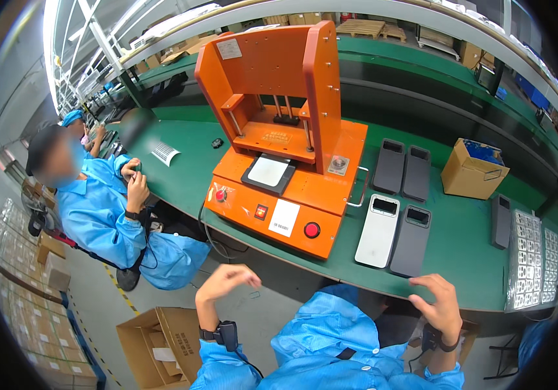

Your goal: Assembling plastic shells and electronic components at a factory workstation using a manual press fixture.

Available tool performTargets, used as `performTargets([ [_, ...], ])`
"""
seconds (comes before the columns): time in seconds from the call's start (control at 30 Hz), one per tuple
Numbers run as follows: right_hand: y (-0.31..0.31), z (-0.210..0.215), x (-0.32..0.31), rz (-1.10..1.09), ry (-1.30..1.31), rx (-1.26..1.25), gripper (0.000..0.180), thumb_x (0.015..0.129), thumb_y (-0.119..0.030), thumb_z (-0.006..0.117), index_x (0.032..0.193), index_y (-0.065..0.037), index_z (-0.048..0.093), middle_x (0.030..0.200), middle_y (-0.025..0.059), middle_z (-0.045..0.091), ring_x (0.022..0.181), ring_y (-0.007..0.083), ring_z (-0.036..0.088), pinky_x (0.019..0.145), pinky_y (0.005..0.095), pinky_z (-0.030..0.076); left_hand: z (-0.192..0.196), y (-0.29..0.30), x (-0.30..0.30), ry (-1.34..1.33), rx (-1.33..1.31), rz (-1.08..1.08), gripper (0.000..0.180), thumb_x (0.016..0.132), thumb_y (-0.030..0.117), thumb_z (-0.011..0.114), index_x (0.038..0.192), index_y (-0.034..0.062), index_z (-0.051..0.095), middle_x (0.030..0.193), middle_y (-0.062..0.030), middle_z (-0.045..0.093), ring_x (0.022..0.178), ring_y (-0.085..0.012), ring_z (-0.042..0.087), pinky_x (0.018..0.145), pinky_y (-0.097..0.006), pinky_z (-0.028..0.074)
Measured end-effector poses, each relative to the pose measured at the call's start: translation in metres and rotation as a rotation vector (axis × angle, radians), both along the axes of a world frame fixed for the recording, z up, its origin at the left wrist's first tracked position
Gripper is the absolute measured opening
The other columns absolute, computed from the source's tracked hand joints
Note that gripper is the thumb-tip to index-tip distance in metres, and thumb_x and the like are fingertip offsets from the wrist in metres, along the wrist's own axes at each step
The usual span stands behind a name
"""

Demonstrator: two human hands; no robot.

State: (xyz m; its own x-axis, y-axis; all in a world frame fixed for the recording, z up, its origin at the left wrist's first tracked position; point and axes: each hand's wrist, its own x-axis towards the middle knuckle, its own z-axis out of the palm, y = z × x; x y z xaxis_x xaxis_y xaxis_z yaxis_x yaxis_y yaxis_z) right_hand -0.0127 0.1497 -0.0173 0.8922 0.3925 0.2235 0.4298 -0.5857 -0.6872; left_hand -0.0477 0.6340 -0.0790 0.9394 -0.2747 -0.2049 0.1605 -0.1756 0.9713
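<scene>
My left hand [230, 281] hovers in front of the table edge, below the orange press machine [314, 209]. Its fingers are loosely bent, with nothing visible in them. My right hand [440, 305] is raised over the table's front edge with thumb and fingers apart, holding nothing. Closest to it lies a dark grey phone-shaped casing [410, 244], with a white casing [377, 234] of similar shape beside it. Behind these lie two more dark casings [388, 166] [416, 174]. Inside the press, a white-faced flat piece [268, 171] rests in a dark holder [281, 188].
A cardboard box [474, 170], another dark casing [501, 221] and trays of small white parts [526, 260] occupy the table's right side. To the left sits a co-worker in blue [106, 214]. An open carton [162, 348] stands on the floor. A cable [206, 227] hangs beside the press.
</scene>
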Motion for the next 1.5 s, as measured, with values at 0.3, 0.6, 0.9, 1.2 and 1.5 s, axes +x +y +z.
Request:
performTargets([
  [0.3, -0.028, -0.02, -0.031, 0.043, 0.152, 0.094, 0.025, 0.082, -0.02, 0.073, 0.102, -0.006, 0.069, 0.096, 0.0108, 0.069, 0.094, 0.0297, 0.064, 0.087, 0.039, 0.05, -0.068, -0.16, 0.025, 0.249, 0.022, -0.864, 0.031, 0.1, 0.025, 0.053, 0.112, 0.0005, 0.066, 0.102, -0.0084, 0.07, 0.096, -0.0145, 0.064, 0.092, -0.031, 0.049],
  [0.6, -0.086, -0.033, -0.047, -0.275, 0.108, 0.245, 0.018, 0.084, -0.014, 0.07, 0.098, -0.003, 0.071, 0.098, 0.012, 0.069, 0.092, 0.0255, 0.066, 0.082, 0.0332, 0.05, -0.338, -0.307, 0.037, 0.244, 0.326, -1.278, 0.016, 0.08, 0.014, 0.058, 0.079, 0.0027, 0.068, 0.068, -0.0048, 0.064, 0.062, -0.0186, 0.06, 0.061, -0.036, 0.048],
  [0.9, -0.118, -0.063, 0.003, -0.571, 0.33, 0.489, 0.013, 0.087, -0.008, 0.068, 0.093, 0.002, 0.07, 0.074, 0.0071, 0.069, 0.057, 0.0087, 0.062, 0.047, 0.0226, 0.049, -0.385, -0.291, 0.008, 0.357, 0.473, -1.494, 0.048, 0.079, 0.043, 0.068, 0.114, 0.0106, 0.068, 0.115, -0.0118, 0.068, 0.106, -0.0325, 0.062, 0.091, -0.04, 0.049],
  [1.2, -0.119, -0.075, -0.018, -0.722, 0.245, 0.308, 0.003, 0.082, -0.004, 0.072, 0.082, -0.002, 0.071, 0.06, 0.002, 0.064, 0.047, 0.0043, 0.059, 0.044, 0.0185, 0.042, -0.402, -0.291, 0.158, 0.245, 0.538, -1.466, 0.05, 0.079, 0.045, 0.069, 0.115, 0.0096, 0.068, 0.115, -0.0123, 0.068, 0.106, -0.0318, 0.062, 0.092, -0.039, 0.049],
  [1.5, -0.118, -0.071, -0.007, -0.805, 0.306, 0.351, 0.009, 0.078, -0.002, 0.069, 0.086, -0.002, 0.072, 0.063, 0.0013, 0.063, 0.045, 0.0042, 0.053, 0.044, 0.0188, 0.04, -0.35, -0.254, 0.227, 0.185, 0.63, -1.404, 0.052, 0.079, 0.047, 0.069, 0.115, 0.0086, 0.067, 0.115, -0.0128, 0.068, 0.107, -0.031, 0.062, 0.092, -0.038, 0.049],
])
